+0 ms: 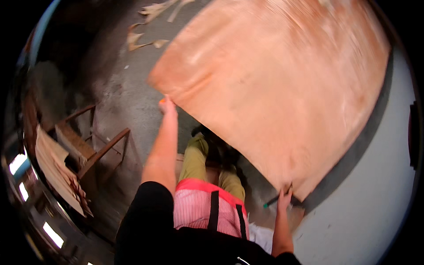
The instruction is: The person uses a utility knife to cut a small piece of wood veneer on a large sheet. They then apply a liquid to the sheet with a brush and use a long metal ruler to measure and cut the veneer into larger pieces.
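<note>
A large tan leather hide (265, 92) spreads out in front of me, slightly blurred along its far part. With my left hand (168, 106) I grip its near edge close to the left corner, fingers closed. A small orange spot shows at that hand; what it is I cannot make out. My right hand (285, 200) is closed on the hide's near right corner. Out of the same hand sticks a slim dark tool with a green end (266, 205), its kind unclear. The fingers under the hide are hidden.
Leather scraps (152, 13) lie on the grey floor (119, 84) at the far left. A brown frame stand (106, 150) is on my left, beside another hanging piece of leather (57, 165). A pale grey wall or panel (375, 176) rises on the right.
</note>
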{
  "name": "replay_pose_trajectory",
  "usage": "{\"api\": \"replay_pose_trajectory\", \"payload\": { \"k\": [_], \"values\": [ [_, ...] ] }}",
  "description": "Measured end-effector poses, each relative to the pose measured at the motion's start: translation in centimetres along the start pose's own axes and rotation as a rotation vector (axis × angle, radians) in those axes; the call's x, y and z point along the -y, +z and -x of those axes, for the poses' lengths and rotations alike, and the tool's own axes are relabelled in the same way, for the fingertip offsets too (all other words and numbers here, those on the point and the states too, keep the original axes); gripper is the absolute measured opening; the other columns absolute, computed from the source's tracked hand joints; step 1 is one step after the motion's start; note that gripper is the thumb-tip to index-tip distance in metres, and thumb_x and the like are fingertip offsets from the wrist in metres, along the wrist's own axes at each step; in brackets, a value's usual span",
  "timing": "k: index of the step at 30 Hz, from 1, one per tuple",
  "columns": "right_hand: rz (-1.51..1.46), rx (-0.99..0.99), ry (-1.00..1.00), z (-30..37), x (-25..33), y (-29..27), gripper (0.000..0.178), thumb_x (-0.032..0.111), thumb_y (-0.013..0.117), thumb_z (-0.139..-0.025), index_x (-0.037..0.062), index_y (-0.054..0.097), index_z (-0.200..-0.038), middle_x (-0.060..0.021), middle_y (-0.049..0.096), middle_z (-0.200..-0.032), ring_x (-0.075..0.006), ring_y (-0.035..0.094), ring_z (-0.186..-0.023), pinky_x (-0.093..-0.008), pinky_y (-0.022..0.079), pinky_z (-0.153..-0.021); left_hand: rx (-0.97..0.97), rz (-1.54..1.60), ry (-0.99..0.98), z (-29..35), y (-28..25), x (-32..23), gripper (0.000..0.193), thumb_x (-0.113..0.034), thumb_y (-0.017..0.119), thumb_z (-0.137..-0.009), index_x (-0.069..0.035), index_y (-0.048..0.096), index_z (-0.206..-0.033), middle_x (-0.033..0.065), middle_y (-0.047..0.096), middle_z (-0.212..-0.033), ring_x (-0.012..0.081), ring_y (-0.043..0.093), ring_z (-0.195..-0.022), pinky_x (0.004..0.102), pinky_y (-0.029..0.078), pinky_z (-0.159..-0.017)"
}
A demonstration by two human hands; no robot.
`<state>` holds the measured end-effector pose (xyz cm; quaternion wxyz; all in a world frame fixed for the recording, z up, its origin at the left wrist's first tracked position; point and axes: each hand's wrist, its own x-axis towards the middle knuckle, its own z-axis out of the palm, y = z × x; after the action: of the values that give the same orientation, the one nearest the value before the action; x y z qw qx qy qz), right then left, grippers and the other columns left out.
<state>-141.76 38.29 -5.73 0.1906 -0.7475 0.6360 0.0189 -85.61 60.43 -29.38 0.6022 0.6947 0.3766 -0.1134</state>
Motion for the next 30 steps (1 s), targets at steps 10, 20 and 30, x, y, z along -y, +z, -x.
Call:
{"api": "replay_pose_trajectory", "payload": {
  "k": [10, 20, 30],
  "values": [
    [-0.009, 0.038, 0.450, -0.1, -0.5, 1.8, 0.059, 0.038, 0.061, -0.070, -0.0032, 0.043, -0.108, -0.0206, 0.055, -0.088, -0.0330, 0.054, -0.084, -0.0356, 0.042, -0.071, 0.434, -0.462, -0.447, 17.2, -3.1, 4.1, 0.053, -0.054, 0.044, -0.078, -0.006, 0.043, -0.101, 0.0072, 0.054, -0.083, 0.0166, 0.054, -0.071, 0.0299, 0.042, -0.057],
    [-0.699, -0.176, 0.835, 6.0, -8.7, 6.7, 0.037, 0.032, 0.066, -0.069, -0.0039, 0.057, -0.074, -0.0096, 0.060, -0.068, -0.0180, 0.056, -0.064, -0.0300, 0.042, -0.064, 0.471, -0.164, -0.616, 22.8, 2.4, 8.1, 0.080, -0.063, 0.037, -0.073, -0.012, 0.017, -0.131, 0.0118, 0.020, -0.134, 0.0278, 0.019, -0.124, 0.0419, 0.014, -0.100],
    [-0.199, -0.373, 0.927, 22.4, -18.3, 2.9, 0.036, 0.032, 0.065, -0.068, -0.0014, 0.057, -0.078, -0.0151, 0.056, -0.072, -0.0295, 0.054, -0.068, -0.0373, 0.041, -0.063, 0.409, -1.253, 0.100, 18.0, -2.2, 10.4, 0.060, -0.051, 0.042, -0.078, 0.000, 0.048, -0.108, 0.0236, 0.054, -0.099, 0.0321, 0.051, -0.095, 0.0388, 0.041, -0.074]
  ]
}}
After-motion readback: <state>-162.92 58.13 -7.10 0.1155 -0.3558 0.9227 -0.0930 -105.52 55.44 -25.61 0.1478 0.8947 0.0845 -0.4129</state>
